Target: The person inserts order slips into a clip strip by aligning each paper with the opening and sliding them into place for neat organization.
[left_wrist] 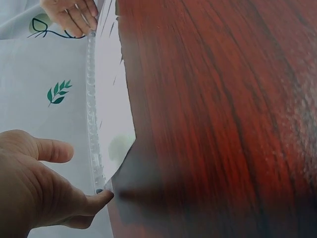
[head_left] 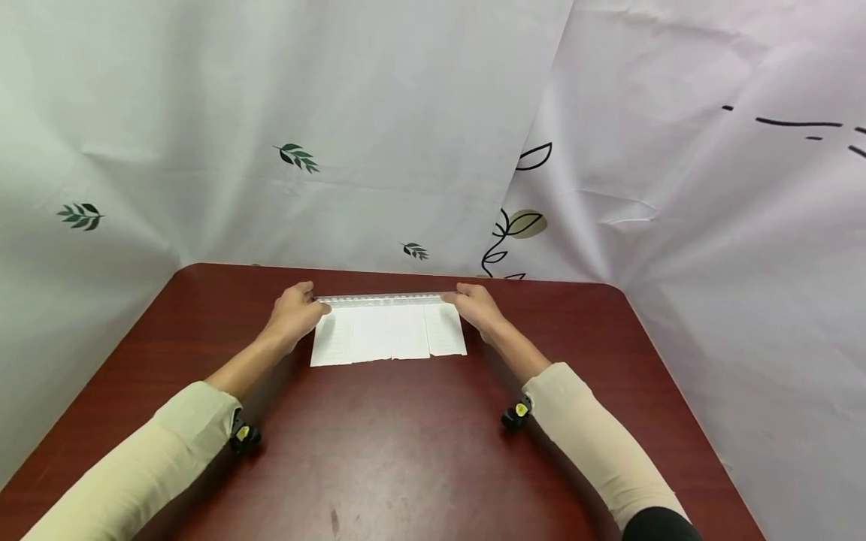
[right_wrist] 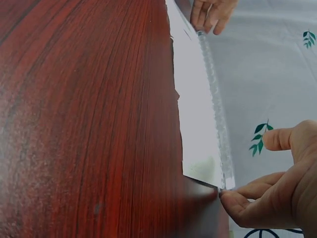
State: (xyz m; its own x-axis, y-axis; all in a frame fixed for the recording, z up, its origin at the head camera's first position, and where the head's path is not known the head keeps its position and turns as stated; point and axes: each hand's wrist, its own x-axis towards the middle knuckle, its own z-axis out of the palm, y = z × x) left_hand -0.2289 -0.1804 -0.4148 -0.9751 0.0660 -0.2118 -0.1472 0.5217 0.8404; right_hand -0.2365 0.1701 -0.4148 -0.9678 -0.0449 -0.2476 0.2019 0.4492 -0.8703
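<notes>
White paper pieces [head_left: 389, 333] lie side by side in a row, some faintly lined, with an uneven near edge. A clear plastic strip [head_left: 379, 300] with a row of small repeated loops runs along their far edge. My left hand [head_left: 294, 312] is at the strip's left end, its fingertips touching a small dark end piece [left_wrist: 99, 191]. At the other end, the fingertips of my right hand [head_left: 476, 306] touch a similar dark end piece [right_wrist: 221, 192]. In the wrist views, both thumbs stand apart from the fingers.
The dark red wooden table [head_left: 379, 451] stretches toward me, with rounded far corners. A pale cloth [head_left: 379, 113] printed with leaves hangs behind it and along its right side. Small black wrist cameras [head_left: 245, 436] sit at both cuffs.
</notes>
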